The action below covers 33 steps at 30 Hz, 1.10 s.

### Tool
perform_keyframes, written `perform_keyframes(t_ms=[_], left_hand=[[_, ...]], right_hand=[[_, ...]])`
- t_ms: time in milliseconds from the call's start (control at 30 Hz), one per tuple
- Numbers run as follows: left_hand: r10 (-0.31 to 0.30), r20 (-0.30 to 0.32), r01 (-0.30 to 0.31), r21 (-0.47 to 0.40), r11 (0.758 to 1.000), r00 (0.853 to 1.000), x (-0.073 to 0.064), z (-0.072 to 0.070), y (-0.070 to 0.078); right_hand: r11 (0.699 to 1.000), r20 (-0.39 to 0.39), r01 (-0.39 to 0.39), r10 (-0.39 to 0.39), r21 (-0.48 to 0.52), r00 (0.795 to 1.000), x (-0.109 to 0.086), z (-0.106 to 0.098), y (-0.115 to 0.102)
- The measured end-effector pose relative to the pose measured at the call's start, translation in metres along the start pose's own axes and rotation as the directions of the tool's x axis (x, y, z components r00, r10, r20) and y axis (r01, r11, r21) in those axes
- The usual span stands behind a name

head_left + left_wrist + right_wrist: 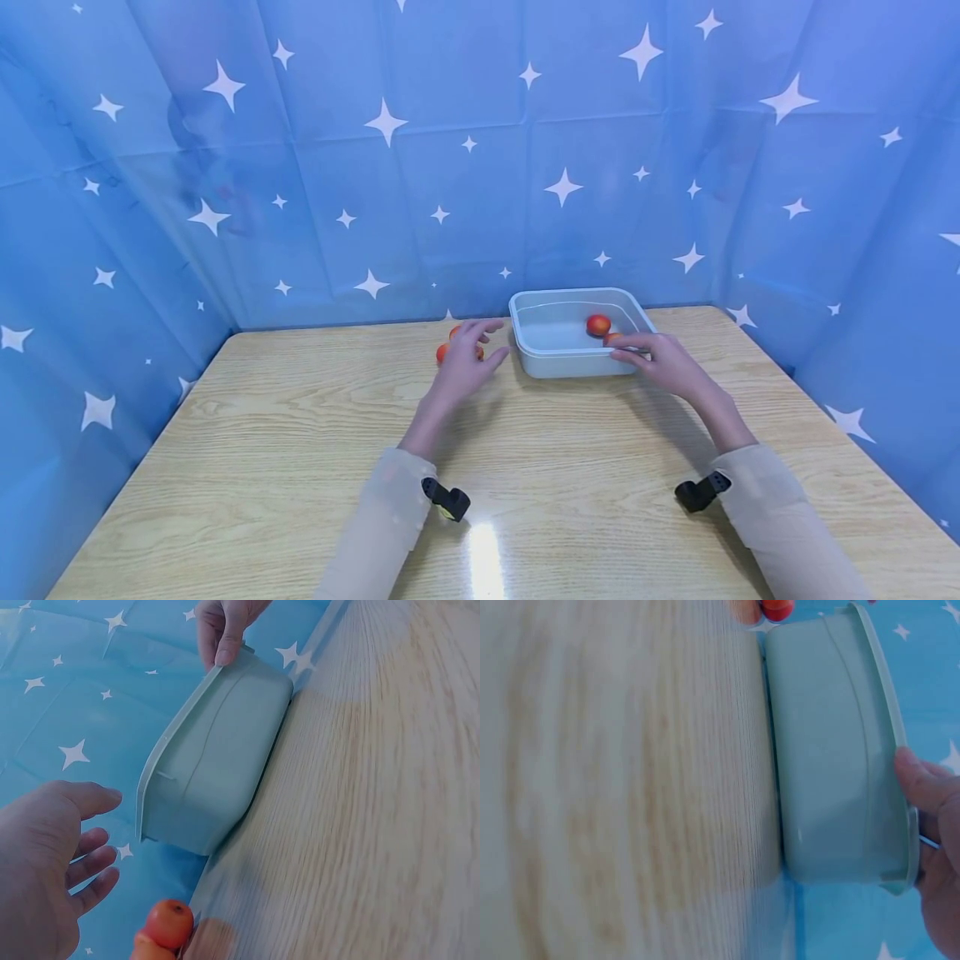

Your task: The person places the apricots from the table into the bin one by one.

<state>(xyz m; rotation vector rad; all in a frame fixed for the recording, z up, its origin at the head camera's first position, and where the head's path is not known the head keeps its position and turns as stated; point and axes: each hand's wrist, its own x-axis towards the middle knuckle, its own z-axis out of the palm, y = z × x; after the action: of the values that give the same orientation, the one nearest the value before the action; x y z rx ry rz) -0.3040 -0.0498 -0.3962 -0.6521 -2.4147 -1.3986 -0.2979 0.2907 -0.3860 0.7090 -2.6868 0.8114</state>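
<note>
Two red fruits lie inside a pale blue container, toward its right end. At the container's near right corner, a right hand pinches the rim, thumb outside and fingers within; whether those fingers touch the nearer fruit is hidden. Left of the container, a left hand, loosely open and holding nothing, hovers beside more red fruits. Holding the container well calls for light, even pressure, so it neither flexes nor tips, with the left fingers kept from nudging loose fruit. Beneath the container is a table; behind it, a star-printed curtain.
</note>
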Motion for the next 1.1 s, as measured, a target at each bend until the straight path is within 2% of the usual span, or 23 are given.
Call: perform_keyframes(t_ms=[367, 700, 967, 1100], left_hand=[[-0.039, -0.016, 0.04, 0.069, 0.997, 0.999, -0.004, -0.012, -0.009], [-0.047, -0.037, 0.051, 0.123, 0.991, 0.998, -0.007, -0.022, -0.02], [-0.066, -0.041, 0.07, 0.118, 0.991, 0.997, -0.011, -0.03, -0.028], [-0.103, -0.042, 0.107, 0.104, 0.989, 0.994, -0.012, -0.033, -0.032]], right_hand=[[1.0, 0.0, -0.005, 0.005, 0.001, 1.0, 0.001, 0.0, -0.001], [1.0, -0.003, -0.001, 0.001, -0.005, 1.0, 0.001, 0.0, -0.002], [1.0, -0.002, 0.001, -0.001, 0.001, 1.0, 0.002, 0.0, 0.0], [1.0, -0.002, 0.005, -0.005, 0.008, 1.0, 0.001, 0.0, 0.0]])
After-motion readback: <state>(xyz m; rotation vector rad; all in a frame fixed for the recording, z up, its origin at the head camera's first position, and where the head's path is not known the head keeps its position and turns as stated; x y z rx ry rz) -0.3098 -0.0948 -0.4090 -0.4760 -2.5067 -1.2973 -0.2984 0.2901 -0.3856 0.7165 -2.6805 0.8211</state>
